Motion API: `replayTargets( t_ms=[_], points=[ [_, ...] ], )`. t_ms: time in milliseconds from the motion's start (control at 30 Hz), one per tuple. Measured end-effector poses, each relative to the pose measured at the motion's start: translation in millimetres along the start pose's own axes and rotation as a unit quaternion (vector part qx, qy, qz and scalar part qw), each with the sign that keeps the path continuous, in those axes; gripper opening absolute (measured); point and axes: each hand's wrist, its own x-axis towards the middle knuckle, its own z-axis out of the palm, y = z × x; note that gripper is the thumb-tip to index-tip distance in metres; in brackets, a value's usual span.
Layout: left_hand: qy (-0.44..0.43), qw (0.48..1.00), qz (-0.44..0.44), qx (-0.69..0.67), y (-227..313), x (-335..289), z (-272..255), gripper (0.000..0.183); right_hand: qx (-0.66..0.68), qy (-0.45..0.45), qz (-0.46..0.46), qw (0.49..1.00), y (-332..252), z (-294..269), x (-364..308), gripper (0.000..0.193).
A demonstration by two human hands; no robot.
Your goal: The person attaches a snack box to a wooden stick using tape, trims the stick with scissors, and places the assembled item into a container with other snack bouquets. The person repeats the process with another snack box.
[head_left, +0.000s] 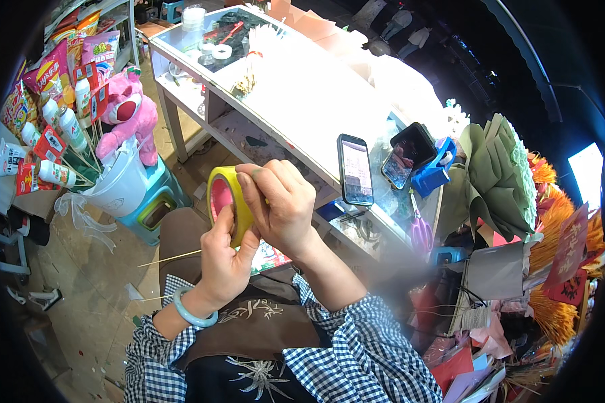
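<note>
A roll of yellow tape (243,221) with a pink core stands on edge in front of me, above my lap. My left hand (227,258) is closed on its lower rim, with a finger or thumb reaching into the core. At the roll's upper right, my right hand (279,195) is closed with bent fingers against the tape; whether it pinches the tape's loose end is hidden. Thin pale sticks (171,258) jut out to the left beside my left hand. A colourful printed piece (267,258) lies below my hands on my lap.
Ahead is a glass-topped counter (282,101) with a lit phone (355,169), a dark phone (408,156) and a blue tool (433,173). Purple-handled scissors (421,232) are at its near right. A white bucket (119,187) of snacks on sticks stands left, a green-wrapped bouquet (494,178) right.
</note>
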Motion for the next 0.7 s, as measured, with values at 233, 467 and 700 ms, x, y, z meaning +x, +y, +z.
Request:
replayTargets(
  t_ms=[233,467,700],
  points=[
    [0.026,0.999,0.002,-0.032,2,1,3,0.036,-0.004,0.020,-0.012,1.000,0,1,1,0.005],
    [0.032,0.999,0.004,0.004,-3,-1,4,0.034,0.019,0.049,-0.004,0.999,3,6,-12,0.005],
    [0.019,0.999,0.020,0.023,-3,-2,3,0.034,0.092,0.120,-0.004,0.989,13,15,-23,0.029]
  ],
)
